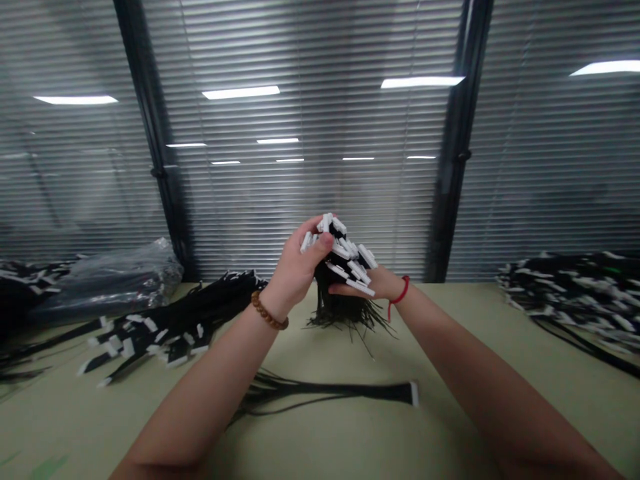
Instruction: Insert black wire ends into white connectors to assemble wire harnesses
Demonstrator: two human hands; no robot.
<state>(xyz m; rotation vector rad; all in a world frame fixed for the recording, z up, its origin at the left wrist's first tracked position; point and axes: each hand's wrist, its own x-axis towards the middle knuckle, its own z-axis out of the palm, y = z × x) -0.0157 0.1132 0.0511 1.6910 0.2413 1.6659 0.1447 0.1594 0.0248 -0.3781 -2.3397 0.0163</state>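
Observation:
Above the table, both my hands hold a bundle of black cables with white connectors (357,272). My left hand (303,257) is closed round its left side, with the thumb lying across the connectors. On the right, my right hand (383,283) grips from beneath, its fingers partly hidden behind the connectors. The loose wire ends hang down behind and below the hands. Nearer to me, a single flat black cable (350,390) lies on the table, its white connector pointing right and its split wires running under my left forearm.
Left on the table (440,433) lies a pile of black cables with white connectors (165,333). Behind it sits a clear plastic bag (125,273). Another large cable pile (580,300) lies at the right. Glass with blinds (320,80) stands along the far edge.

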